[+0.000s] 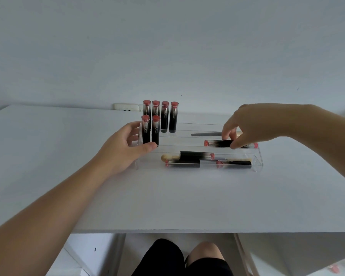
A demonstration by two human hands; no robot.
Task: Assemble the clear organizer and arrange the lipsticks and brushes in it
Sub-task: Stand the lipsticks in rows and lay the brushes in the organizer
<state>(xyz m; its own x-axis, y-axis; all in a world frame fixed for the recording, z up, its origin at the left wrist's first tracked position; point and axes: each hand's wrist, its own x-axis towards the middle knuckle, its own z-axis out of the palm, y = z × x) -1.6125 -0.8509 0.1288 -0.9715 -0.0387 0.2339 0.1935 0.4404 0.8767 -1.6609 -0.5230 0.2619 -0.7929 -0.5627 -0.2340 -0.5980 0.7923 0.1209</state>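
Observation:
A clear stepped organizer stands on the white table. Several black lipsticks with red caps stand upright at its left: a back row and two in the middle tier. My left hand grips the organizer's left end, thumb in front of the standing pair. My right hand pinches a lying lipstick on the middle tier. More lipsticks and a tan-headed brush lie in the front tier. A grey brush lies on the upper tier, partly behind my fingers.
The white table ends at a front edge near my knees. A wall socket sits on the wall behind the organizer. Table legs show below the edge.

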